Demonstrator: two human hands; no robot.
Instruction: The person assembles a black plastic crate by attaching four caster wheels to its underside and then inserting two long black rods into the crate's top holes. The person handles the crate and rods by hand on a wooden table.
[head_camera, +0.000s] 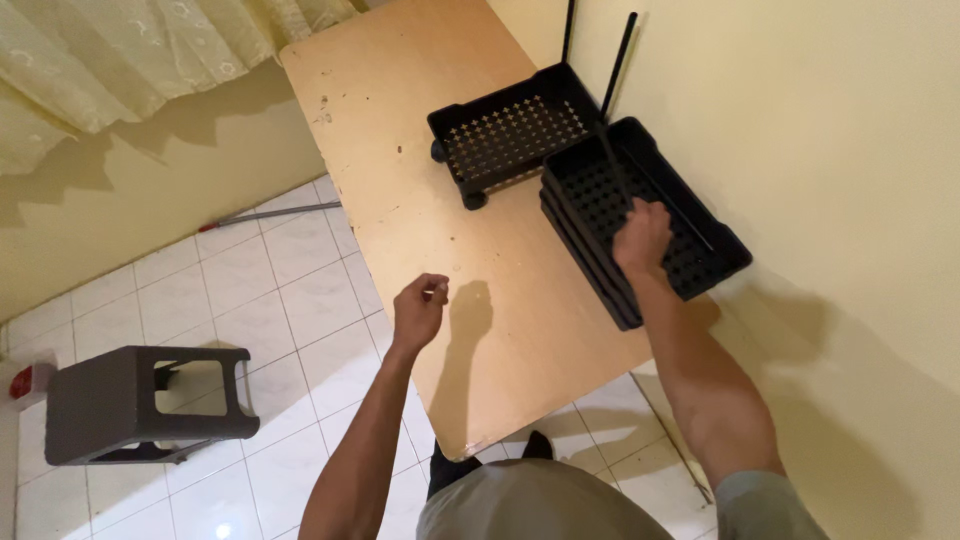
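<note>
A black rod (612, 165) is gripped over stacked black trays (640, 215) at the table's right edge.

The rod's long axis is seen running up and away from the right hand (642, 235), whose fingers are closed around its lower end inside the top tray. The left hand (418, 308) is held well apart over the wooden table (420, 200), fingers loosely curled, nothing gripped. A wheeled tray (510, 135) is placed just behind.

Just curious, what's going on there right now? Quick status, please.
Right hand reaching into stacked black trays, grip unclear. Left hand loosely curled above table. Another tray behind; nothing blocking.
</note>
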